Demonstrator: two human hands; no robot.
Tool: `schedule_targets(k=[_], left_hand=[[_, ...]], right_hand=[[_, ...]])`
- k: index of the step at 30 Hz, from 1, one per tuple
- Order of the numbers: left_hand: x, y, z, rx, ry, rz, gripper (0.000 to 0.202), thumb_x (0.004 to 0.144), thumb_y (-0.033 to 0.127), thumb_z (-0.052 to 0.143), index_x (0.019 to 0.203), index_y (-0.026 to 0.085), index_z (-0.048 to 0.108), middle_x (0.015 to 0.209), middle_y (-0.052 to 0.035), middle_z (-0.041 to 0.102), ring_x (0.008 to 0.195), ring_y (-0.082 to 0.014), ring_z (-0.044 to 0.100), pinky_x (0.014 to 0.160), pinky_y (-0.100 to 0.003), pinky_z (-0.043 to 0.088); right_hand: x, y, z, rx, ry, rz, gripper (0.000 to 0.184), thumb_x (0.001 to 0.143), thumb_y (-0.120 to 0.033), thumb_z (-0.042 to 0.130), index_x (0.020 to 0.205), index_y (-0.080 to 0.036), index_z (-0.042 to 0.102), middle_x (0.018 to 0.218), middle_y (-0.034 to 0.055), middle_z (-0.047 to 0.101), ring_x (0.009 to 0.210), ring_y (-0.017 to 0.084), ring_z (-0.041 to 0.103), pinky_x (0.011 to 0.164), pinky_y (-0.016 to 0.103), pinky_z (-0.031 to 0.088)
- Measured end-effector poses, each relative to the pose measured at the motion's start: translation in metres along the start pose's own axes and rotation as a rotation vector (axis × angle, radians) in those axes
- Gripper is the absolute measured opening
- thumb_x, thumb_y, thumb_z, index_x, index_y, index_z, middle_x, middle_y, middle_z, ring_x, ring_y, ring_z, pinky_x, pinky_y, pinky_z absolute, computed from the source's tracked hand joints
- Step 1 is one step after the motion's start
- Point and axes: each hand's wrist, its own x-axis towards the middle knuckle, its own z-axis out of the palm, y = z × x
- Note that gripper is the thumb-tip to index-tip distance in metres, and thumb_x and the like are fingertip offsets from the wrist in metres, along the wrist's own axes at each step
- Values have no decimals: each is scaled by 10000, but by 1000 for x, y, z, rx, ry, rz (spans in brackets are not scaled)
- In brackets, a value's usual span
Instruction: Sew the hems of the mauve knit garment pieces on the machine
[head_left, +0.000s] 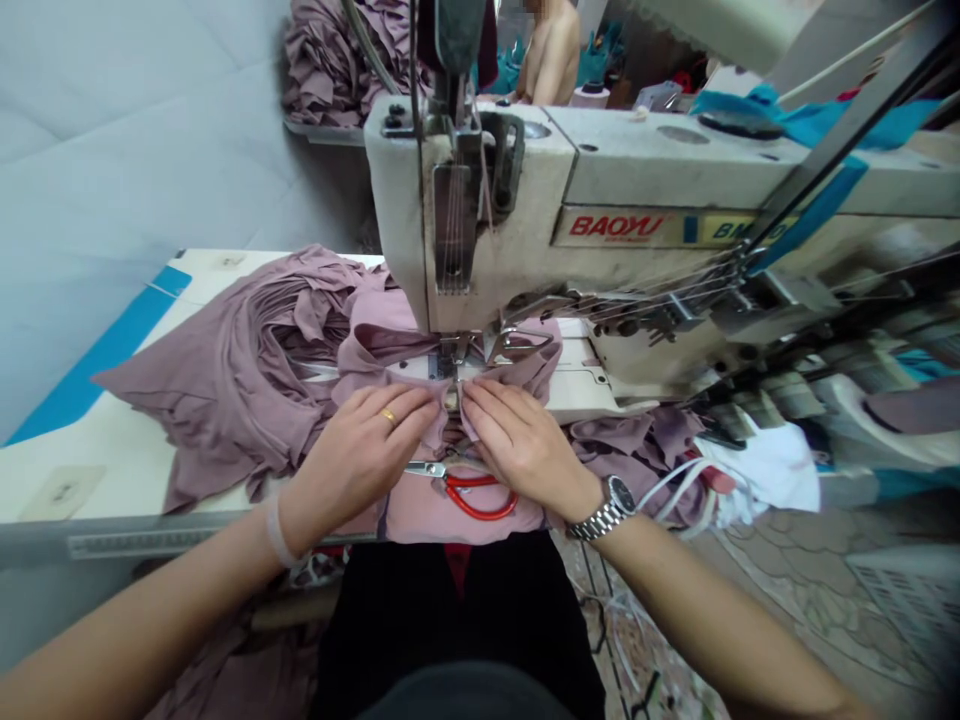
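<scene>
A mauve garment piece lies looped around the bed of an industrial sewing machine. My left hand holds its near edge just left of the presser foot, fingers pressed together. On the other side, my right hand grips the same fabric with its fingertips close to the foot. Thumbs and the fabric under both palms are mostly hidden. Below my hands, thread snips with red handles rest on a pink cloth pad.
A large heap of mauve fabric covers the table's left part. More fabric and a white cloth hang at the right. Thread cones stand far right. Behind the machine, a person is partly visible.
</scene>
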Motion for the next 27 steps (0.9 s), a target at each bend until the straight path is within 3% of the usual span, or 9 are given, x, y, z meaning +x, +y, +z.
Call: schedule_targets(k=[4, 9, 17, 27], left_hand=[[-1, 18, 4, 58, 21, -108, 409, 909, 109, 464, 1307, 117, 557, 1205, -148, 620, 1047, -285, 566, 834, -429, 468], [3, 24, 8, 63, 8, -159, 406, 907, 84, 450, 1297, 111, 558, 1302, -152, 574, 1138, -278, 539, 906, -424, 446], [3, 29, 10, 105, -9, -176, 397, 910, 114, 462, 1292, 62, 556, 1329, -140, 567, 1147, -272, 536, 926, -407, 436], [2, 27, 12, 121, 3, -168, 432, 916, 95, 434, 1335, 87, 541, 1340, -143, 562, 1148, -261, 541, 929, -394, 423]], right_hand=[[3, -8, 5, 46, 53, 100, 327, 924, -114, 481, 1228, -42, 578, 1286, 195, 610, 1229, 288, 554, 988, 450, 513], [13, -19, 6, 254, 147, 305, 319, 957, -138, 426, 1234, -98, 579, 1229, 149, 654, 1208, 227, 577, 1018, 418, 507], [11, -25, 6, -47, 16, 141, 310, 936, -97, 429, 1170, -39, 624, 1299, 202, 600, 1256, 298, 529, 1012, 447, 485], [13, -23, 4, -84, -19, 114, 319, 938, -104, 437, 1196, -34, 611, 1305, 192, 597, 1230, 300, 536, 991, 442, 496]])
